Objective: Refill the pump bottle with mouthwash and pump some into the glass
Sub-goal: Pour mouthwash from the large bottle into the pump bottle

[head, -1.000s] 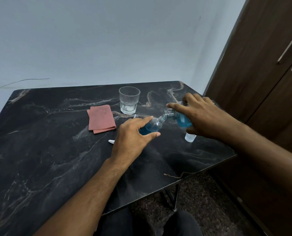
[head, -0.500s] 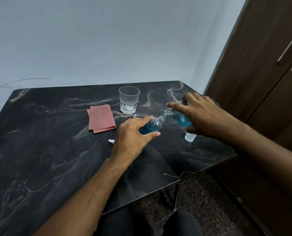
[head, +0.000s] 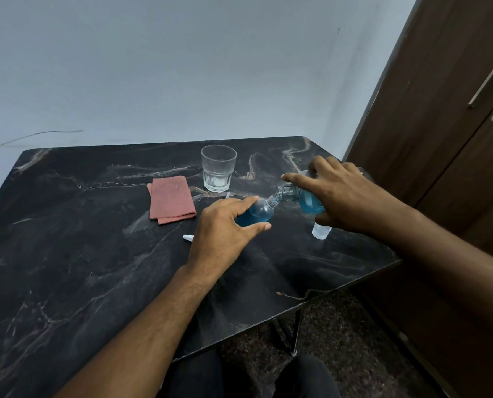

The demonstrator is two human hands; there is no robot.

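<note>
Head view looks down on a black tabletop point(head: 67, 254) with a glossy marble pattern of pale and rust-coloured veins, its far edge against a plain blue-grey wall point(head: 182, 67). A dark brown wooden door point(head: 440, 124) with a metal handle and a round lock stands to the right, and speckled dark flooring shows below the tabletop's near corner.

The left hand point(head: 225, 234) curls its fingers and thumb round a small, rounded clear pump bottle point(head: 258, 214), its pump off, partly filled with blue liquid. The right hand point(head: 340, 193) grips a clear mouthwash bottle point(head: 308, 201), tilted over so its ribbed neck meets the pump bottle's opening; the forefinger lies straight along the neck. Blue mouthwash fills the visible part of that bottle.

An empty, faceted clear glass point(head: 218, 168) stands upright toward the far edge, just beyond the hands. A folded, ribbed pinkish-red cloth point(head: 172, 199) lies flat to its left. A small translucent cap point(head: 321, 231) sits on the tabletop beneath the right hand. A white plastic tip point(head: 188, 237) pokes out from behind the left hand; what it belongs to I cannot tell.
</note>
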